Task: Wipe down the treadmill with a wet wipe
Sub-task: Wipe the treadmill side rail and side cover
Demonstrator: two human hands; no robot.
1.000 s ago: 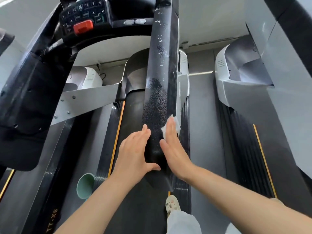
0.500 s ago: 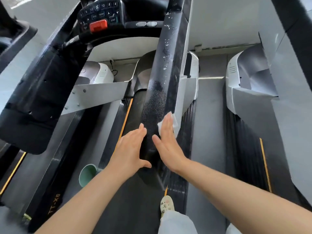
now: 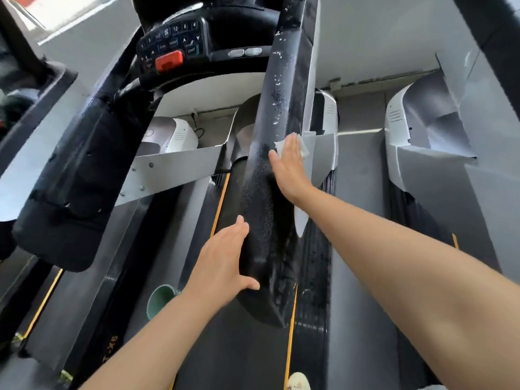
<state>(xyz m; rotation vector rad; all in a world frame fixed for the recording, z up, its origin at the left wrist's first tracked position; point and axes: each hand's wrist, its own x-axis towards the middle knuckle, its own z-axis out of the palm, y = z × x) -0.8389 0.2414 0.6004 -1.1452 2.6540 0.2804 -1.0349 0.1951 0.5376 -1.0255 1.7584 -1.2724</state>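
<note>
The treadmill's black right handrail [image 3: 284,88] runs from the console down to the middle of the view, with wet streaks and droplets on it. My right hand [image 3: 289,167] lies flat with straight fingers against the rail's right side, pressing a white wet wipe [image 3: 302,146] onto it; the wipe shows above and beside the fingertips. My left hand [image 3: 222,263] rests flat on the left side of the rail's lower end, fingers straight, thumb under the rail. The console [image 3: 171,49] with keypad and a red stop button sits at the top.
The black left handrail [image 3: 70,170] bulks at the left. Below lies the running belt [image 3: 239,356] with orange edge lines. A green cup [image 3: 160,301] sits beside the belt at lower left. Another treadmill [image 3: 422,153] stands to the right. A shoe [image 3: 298,382] shows at the bottom.
My right hand has slid the wipe up the rail, away from my left hand, which stays at the rail's lower end. The view has shifted, showing more of the console.
</note>
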